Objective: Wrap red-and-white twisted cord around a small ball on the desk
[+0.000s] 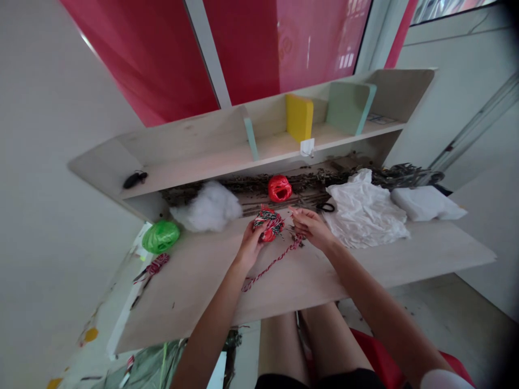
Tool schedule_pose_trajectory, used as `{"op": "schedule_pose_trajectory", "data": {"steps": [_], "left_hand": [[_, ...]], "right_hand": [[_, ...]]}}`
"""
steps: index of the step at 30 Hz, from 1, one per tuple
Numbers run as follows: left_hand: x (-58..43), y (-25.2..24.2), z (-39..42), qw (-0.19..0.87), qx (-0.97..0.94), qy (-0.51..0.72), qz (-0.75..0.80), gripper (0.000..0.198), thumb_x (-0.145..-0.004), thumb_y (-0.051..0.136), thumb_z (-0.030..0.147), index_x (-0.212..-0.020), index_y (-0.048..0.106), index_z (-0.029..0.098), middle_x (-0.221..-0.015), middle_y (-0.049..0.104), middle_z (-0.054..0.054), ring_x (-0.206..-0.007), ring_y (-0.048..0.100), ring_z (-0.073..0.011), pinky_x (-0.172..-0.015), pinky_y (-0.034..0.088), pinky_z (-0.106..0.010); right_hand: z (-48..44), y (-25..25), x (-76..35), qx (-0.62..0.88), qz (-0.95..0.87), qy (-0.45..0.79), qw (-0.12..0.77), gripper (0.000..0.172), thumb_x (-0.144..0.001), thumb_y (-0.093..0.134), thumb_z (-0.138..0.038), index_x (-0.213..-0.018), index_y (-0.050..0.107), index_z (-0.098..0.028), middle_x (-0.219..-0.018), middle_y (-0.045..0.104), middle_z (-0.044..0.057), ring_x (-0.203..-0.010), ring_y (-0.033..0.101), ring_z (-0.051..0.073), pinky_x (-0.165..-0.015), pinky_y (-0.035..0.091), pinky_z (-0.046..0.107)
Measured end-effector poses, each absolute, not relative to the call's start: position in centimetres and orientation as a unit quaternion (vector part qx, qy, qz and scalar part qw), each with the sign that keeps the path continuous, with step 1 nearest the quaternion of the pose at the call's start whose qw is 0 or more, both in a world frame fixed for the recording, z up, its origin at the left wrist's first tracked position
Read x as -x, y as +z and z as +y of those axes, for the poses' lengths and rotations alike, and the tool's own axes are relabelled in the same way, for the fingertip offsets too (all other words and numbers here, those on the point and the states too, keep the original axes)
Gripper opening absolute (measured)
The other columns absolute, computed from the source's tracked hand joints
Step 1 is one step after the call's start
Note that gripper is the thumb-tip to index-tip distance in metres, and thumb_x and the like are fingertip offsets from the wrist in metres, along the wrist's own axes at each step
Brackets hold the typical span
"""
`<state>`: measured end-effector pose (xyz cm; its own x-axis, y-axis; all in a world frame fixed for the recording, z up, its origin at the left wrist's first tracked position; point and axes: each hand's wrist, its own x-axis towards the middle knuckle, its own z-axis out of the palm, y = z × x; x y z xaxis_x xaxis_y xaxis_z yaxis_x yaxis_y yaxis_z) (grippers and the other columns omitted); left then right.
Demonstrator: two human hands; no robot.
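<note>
My left hand (250,241) is closed round a small red bundle wound with red, white and green twisted cord (269,222), held just above the desk. My right hand (311,227) pinches the same cord beside the bundle, fingers pressed together. A loose length of the cord (271,264) trails from my right hand down across the pale wooden desk (203,292) toward its front edge.
Behind my hands lie a red plastic-string ball (279,188), white stuffing (208,208), dry twigs (316,178) and black scissors (325,207). A green string ball (160,236) and spare cord (151,268) sit left; white plastic bags (365,210) right. A yellow block (299,116) stands on the shelf.
</note>
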<state>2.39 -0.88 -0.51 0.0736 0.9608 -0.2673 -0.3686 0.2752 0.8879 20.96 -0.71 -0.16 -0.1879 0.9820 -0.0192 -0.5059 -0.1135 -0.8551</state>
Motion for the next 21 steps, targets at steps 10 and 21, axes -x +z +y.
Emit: {"op": "schedule_pose_trajectory", "data": {"steps": [10,21], "left_hand": [[-2.73,-0.68,-1.10,0.606,-0.340,0.548,0.466,0.047,-0.060,0.082,0.025,-0.102,0.061,0.019,-0.105,0.070,-0.005,-0.096,0.064,-0.0162,-0.085,0.049,-0.028],[-1.86,-0.85,-0.72,0.689,-0.333,0.474,0.436,0.041,-0.066,0.079,0.026,-0.104,0.067,0.018,-0.105,0.071,-0.007,-0.085,0.067,-0.0153,-0.076,0.053,-0.027]], "right_hand": [[-0.81,-0.19,-20.95,0.308,-0.384,0.677,0.547,0.040,-0.067,0.079,-0.048,-0.062,0.052,-0.019,-0.045,0.024,-0.011,-0.041,0.012,0.003,-0.040,0.010,0.022],[-0.31,-0.14,-20.84,0.362,-0.338,0.655,0.571,0.041,-0.055,0.084,-0.045,-0.073,0.058,-0.019,-0.049,0.027,-0.011,-0.043,0.012,0.003,-0.038,0.006,0.022]]}}
